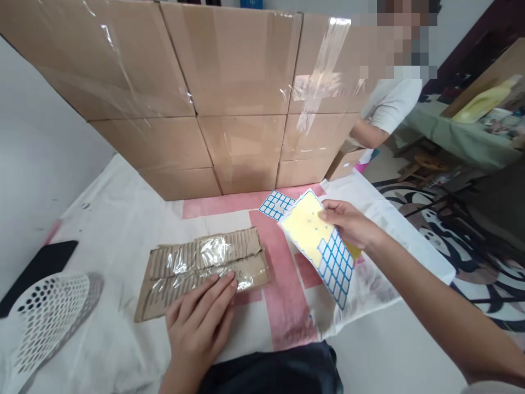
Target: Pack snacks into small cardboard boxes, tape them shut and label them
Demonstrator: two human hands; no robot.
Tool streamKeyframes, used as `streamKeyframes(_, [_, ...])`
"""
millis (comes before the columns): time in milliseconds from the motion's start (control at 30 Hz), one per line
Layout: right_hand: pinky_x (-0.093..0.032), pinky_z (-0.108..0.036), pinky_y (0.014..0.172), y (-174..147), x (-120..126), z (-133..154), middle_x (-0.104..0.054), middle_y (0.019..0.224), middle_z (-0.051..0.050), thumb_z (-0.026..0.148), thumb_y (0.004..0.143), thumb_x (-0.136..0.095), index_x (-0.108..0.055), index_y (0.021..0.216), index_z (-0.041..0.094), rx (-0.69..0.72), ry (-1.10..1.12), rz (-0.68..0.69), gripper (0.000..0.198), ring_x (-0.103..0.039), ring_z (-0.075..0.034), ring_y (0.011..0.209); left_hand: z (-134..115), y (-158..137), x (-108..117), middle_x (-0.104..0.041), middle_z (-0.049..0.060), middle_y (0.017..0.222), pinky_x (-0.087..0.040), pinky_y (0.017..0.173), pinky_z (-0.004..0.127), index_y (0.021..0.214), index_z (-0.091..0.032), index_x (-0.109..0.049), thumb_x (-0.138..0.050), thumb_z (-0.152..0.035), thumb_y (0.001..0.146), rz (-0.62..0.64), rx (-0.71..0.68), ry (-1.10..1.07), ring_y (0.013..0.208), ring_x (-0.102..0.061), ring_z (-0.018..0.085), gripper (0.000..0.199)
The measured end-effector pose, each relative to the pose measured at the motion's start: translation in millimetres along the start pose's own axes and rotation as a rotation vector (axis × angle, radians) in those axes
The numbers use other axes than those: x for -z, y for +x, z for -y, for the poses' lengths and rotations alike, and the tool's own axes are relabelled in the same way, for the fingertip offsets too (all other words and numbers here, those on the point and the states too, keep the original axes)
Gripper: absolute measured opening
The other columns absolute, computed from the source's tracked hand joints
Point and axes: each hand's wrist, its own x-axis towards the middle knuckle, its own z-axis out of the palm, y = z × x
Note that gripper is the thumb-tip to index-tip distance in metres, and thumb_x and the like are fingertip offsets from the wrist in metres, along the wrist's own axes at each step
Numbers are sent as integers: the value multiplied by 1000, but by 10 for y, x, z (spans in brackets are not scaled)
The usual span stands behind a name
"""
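Observation:
My left hand point(203, 317) lies with fingers stretched flat on the near edge of a piece of corrugated cardboard point(172, 273), which is covered with shiny clear tape. My right hand point(348, 221) is closed on yellow paper point(305, 216) at its right side, raised over the cloth. A white sheet with a blue grid of rounded squares point(337, 268) hangs below the yellow paper; whether the two are joined I cannot tell. Another blue-grid sheet point(275, 204) lies on the cloth behind, partly hidden by the yellow paper.
A wall of taped cardboard boxes point(246, 65) stands along the back of the white and pink cloth point(283, 306). At the left are a white perforated plastic paddle point(53, 306) and a black flat thing point(41, 268). A person in a white sleeve point(396, 101) is beyond the boxes.

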Motion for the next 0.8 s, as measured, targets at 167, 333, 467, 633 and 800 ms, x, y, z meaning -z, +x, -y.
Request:
streamKeyframes(167, [-43, -25, 48, -17, -104, -219, -67, 71, 1, 47, 82, -71, -55, 97, 25, 166, -223, -283, 32, -60, -17, 55, 343, 13, 76, -78, 4, 116, -40, 90, 40, 120, -24, -70, -68, -14, 88, 44, -28, 57, 105, -69, 25, 33])
streamKeyframes(333, [-53, -42, 75, 490, 384, -29, -72, 101, -11, 28, 86, -57, -54, 120, 22, 373, -825, -599, 35, -68, -31, 87, 526, -8, 36, -78, 3, 115, -39, 94, 40, 117, -26, -70, -69, -16, 86, 4, 43, 136, 104, -70, 25, 33])
streamKeyframes(467, [-49, -52, 90, 989, 480, 46, -64, 123, -26, 19, 87, -52, -40, 145, 10, 157, -1217, -583, 60, -62, -41, 109, 489, -22, -44, -80, 2, 110, -37, 95, 39, 111, -27, -72, -69, -16, 84, -86, 68, 150, 99, -71, 23, 29])
streamKeyframes(633, [-40, -55, 101, 1165, 126, -81, -52, 140, -27, 17, 92, -53, -44, 146, 14, 260, -1678, -210, 55, -45, -45, 130, 466, -50, -89, -80, 1, 108, -38, 93, 38, 113, -28, -73, -68, -16, 84, -123, 62, 134, 97, -72, 23, 32])
streamKeyframes(800, [-48, -35, 88, 1448, -241, -210, -61, 134, -15, 27, 93, -59, -57, 134, 22, 148, -1619, 517, 42, -63, -30, 112, 497, -36, -137, -81, 2, 104, -38, 91, 39, 109, -27, -73, -69, -16, 82, -152, 83, 137, 93, -71, 23, 29])
